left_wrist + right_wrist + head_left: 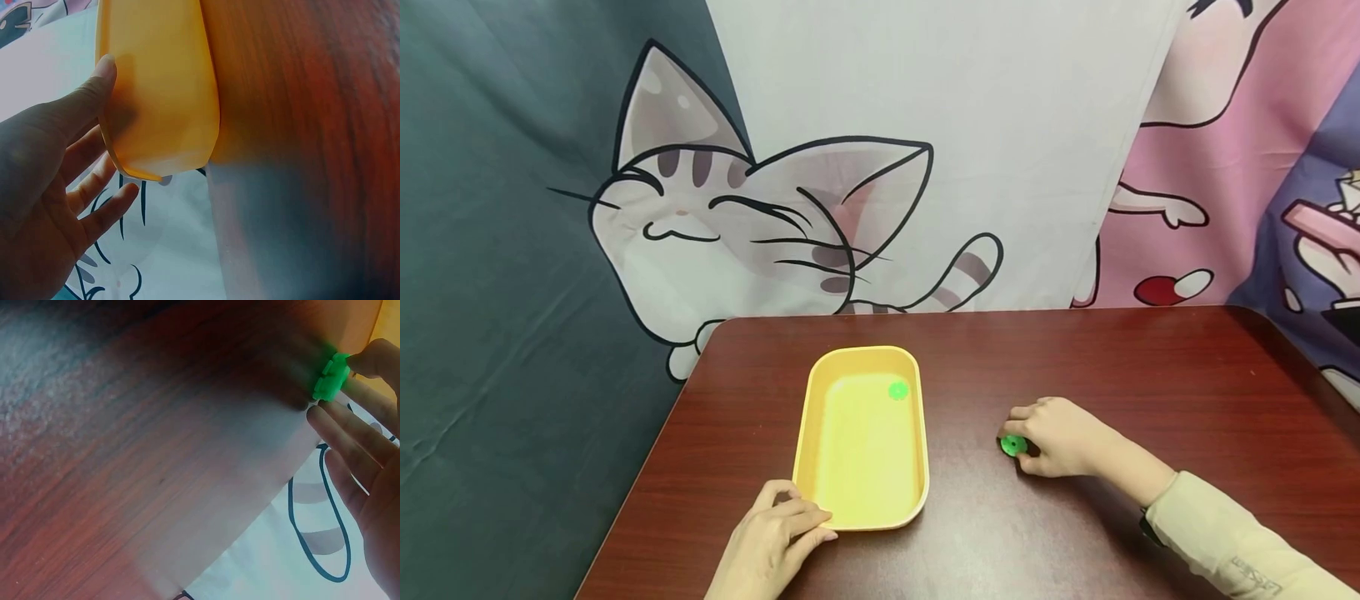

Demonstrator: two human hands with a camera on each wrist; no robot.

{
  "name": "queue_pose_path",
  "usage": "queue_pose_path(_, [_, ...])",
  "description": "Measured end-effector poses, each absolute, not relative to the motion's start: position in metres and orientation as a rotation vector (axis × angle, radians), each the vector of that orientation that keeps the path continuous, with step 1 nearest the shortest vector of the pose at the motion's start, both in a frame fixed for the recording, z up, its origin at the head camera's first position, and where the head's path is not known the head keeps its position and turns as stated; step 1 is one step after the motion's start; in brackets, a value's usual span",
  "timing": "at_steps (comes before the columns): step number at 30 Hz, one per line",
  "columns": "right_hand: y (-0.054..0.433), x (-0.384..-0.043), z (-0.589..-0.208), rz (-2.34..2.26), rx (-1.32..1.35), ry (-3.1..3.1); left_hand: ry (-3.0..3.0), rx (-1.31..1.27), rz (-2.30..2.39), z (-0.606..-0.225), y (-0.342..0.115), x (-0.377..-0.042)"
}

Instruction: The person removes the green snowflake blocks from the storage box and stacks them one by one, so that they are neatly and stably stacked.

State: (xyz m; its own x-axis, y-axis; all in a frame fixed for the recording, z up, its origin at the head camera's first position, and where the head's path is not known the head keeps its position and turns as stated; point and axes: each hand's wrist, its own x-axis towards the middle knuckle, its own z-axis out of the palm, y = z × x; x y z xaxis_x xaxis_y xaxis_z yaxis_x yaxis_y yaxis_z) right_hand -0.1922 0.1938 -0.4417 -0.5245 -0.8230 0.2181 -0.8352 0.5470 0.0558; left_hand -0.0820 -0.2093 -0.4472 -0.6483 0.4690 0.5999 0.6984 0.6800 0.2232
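Note:
A yellow rectangular tray (pixel 922 467) with rounded corners lies on the table, and one round green disc (pixel 898 391) sits inside near its far right corner. My left hand (pixel 772 533) holds the tray's near left corner; in the left wrist view the thumb (pixel 100 75) lies over the rim with the fingers outside the wall. To the right of the tray, my right hand (pixel 1060 437) pinches a second green disc (pixel 1013 446) between thumb and fingers, close over the tabletop. The right wrist view shows notches along the edge of this green disc (pixel 331 376).
The dark red-brown wooden table (pixel 1120 367) has rounded far corners. Behind it hangs a backdrop cloth (pixel 1000 125) printed with a cartoon cat and other figures, reaching down to the table's far edge. A light sleeve (pixel 1225 525) covers the right forearm.

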Motion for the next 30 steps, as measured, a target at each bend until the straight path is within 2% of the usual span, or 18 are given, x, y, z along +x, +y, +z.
queue_pose_path(30, [0.1991,-0.1908,-0.4467,0.164,1.401,-2.591,-2.436,-0.857,-0.588,-0.4428,-0.2074,-0.0796])
